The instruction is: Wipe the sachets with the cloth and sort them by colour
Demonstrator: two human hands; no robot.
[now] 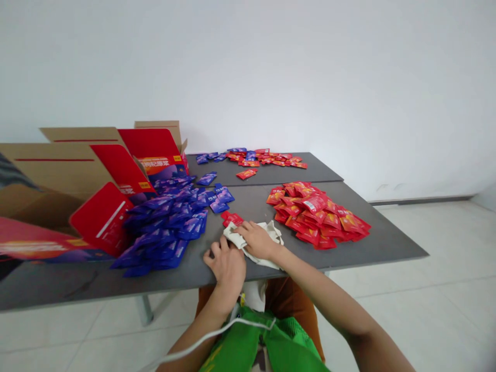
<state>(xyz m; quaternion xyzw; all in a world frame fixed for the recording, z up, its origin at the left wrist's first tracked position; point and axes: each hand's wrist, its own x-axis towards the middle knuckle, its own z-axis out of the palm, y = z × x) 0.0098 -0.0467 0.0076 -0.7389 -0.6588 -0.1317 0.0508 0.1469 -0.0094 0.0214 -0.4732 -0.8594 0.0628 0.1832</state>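
Note:
My right hand [256, 241] presses on a crumpled white cloth [273, 232] at the table's front, fingers bent over its left part. Just left of it, my left hand [228, 263] rests low on the grey table with its fingers bent and apart, close to the cloth's edge. A red packet [232, 219] lies flat beyond the cloth, partly covered by it. To the left is a large heap of blue packets [166, 222]; to the right, a heap of red packets [320, 214].
Open cardboard boxes [42, 243] stand at the left, flaps raised. Loose blue packets [220, 196] lie near the middle of the grey table [387, 248]. Mixed red and blue packets [267, 157] are spread at the back, before a white wall. A white cable crosses my left forearm.

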